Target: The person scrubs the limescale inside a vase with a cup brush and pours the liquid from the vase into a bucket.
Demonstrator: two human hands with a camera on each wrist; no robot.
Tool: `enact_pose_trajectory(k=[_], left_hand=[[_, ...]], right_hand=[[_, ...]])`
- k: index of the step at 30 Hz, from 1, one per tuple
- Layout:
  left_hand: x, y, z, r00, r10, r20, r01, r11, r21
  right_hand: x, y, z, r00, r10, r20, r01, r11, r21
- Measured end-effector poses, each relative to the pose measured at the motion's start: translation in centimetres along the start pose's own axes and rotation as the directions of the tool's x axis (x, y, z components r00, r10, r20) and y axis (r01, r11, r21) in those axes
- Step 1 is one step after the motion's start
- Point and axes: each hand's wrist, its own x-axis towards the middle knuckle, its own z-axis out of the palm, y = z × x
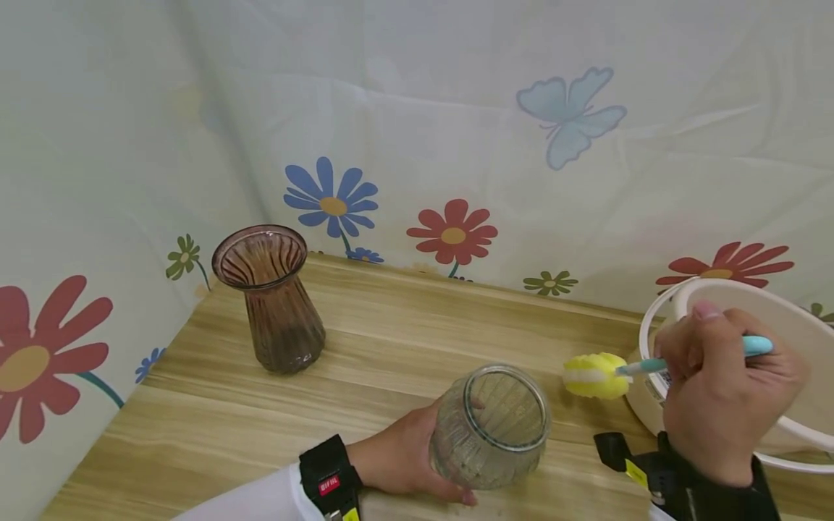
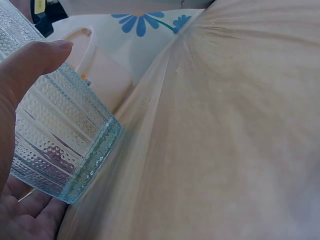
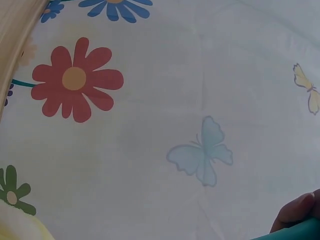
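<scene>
A clear ribbed glass vase [image 1: 490, 441] with a round open mouth is held by my left hand [image 1: 405, 450]. The left wrist view shows the thumb across the side of the glass vase [image 2: 75, 115] and the fingers beneath it. My right hand [image 1: 726, 394] grips the light blue handle of a sponge brush [image 1: 596, 375]. Its yellow and white head points left, a short way right of the vase and apart from it. Only the edge of the sponge head [image 3: 22, 225] and part of the handle show in the right wrist view.
A brownish-purple glass vase [image 1: 287, 318] with a flared rim stands upright at the back left. Behind my right hand is a pale bucket [image 1: 798, 329], partly hidden by that hand. The wood-patterned tabletop [image 1: 215, 427] meets a flower-printed curtain [image 1: 404, 130] at the back and left.
</scene>
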Motion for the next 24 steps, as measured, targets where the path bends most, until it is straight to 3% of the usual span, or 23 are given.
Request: enact_pose_trajectory(k=[14, 24], left_hand=[[0.0, 0.0, 0.0, 1.0, -0.007, -0.016, 0.007, 1.0, 0.004], [0.0, -0.2, 0.0, 1.0, -0.001, -0.006, 0.001, 1.0, -0.021]], right_hand=[[0.2, 1.5, -0.5, 0.997, -0.006, -0.078, 0.009, 0.999, 0.046], [-0.2, 2.3, -0.8, 0.998, 0.013, -0.054, -0.013, 1.0, -0.009]])
